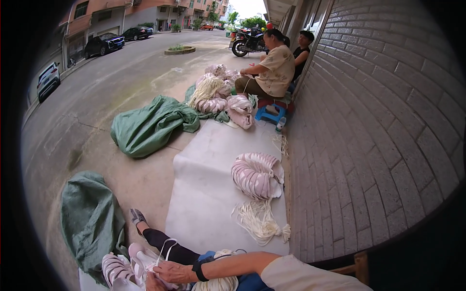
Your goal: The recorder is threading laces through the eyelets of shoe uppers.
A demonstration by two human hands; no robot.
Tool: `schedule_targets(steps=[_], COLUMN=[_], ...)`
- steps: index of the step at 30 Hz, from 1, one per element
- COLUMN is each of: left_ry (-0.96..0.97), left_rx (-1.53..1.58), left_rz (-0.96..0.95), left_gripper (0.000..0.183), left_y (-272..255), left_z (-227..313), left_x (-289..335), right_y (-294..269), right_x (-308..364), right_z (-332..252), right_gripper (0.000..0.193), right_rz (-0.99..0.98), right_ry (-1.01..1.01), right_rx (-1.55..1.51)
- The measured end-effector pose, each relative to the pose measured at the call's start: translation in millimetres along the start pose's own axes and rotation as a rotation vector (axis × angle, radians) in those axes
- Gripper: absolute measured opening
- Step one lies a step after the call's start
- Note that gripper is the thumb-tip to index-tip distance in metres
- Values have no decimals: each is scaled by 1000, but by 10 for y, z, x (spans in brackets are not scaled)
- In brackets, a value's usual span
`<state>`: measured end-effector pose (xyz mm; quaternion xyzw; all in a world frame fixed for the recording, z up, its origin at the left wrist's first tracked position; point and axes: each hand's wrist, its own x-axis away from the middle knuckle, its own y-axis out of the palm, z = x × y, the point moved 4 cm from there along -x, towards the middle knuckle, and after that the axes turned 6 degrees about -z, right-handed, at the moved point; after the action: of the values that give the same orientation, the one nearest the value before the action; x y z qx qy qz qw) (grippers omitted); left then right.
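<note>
At the lower left, my right hand [173, 272] is closed, fingers pinched at a white shoelace [168, 246] that loops up from a pale pink and white shoe upper [141, 256]. Close beside it, my left hand [154, 282] is partly cut off by the lower edge, its fingers closed against the same upper. Next to the hands lies a row of nested pink and white uppers [115, 268]. A bundle of cream laces [218, 282] rests across my lap, partly behind my right forearm.
On the white sheet [204, 194] are a curved stack of uppers [257, 177] and a knotted lace bundle [262, 225]. Green sacks [92, 218] lie left. Beyond, people sit by a heap of uppers [240, 109] and a blue stool [271, 112]. A brick wall [369, 145] bounds the right.
</note>
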<state>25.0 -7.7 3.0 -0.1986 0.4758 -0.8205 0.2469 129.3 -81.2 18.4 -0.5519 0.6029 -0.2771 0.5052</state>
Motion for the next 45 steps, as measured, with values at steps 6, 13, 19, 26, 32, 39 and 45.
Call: schedule_targets(steps=[6,13,19,26,32,39,45], left_ry=[229,247,263,76,-12,-197,-170], left_rx=[186,-85,-30,546,985,1170,1154], left_rz=[44,193,184,-32,-167,-100,-460], left_gripper=[11,11,9,10,11,10,10], left_y=[193,-433,-197,-547,-550,-372,-527], left_z=[-354,463,216,401,404,274,769], left_x=[50,91,82,295,541,561,900], right_y=[-383,-227,-282,-376,-469,-203,-545], right_x=[-38,-10,-8,34,421,256,321], right_z=[-446,-122,123,131,135,3,292], right_gripper=[17,14,16,20,18,14,12], right_rz=[94,-134,142,-20,-482,-223,-241], right_ry=[-70,99,101,101,292,170,275], right_rx=[-554,-641,-599,-931,-1089,-801,-735])
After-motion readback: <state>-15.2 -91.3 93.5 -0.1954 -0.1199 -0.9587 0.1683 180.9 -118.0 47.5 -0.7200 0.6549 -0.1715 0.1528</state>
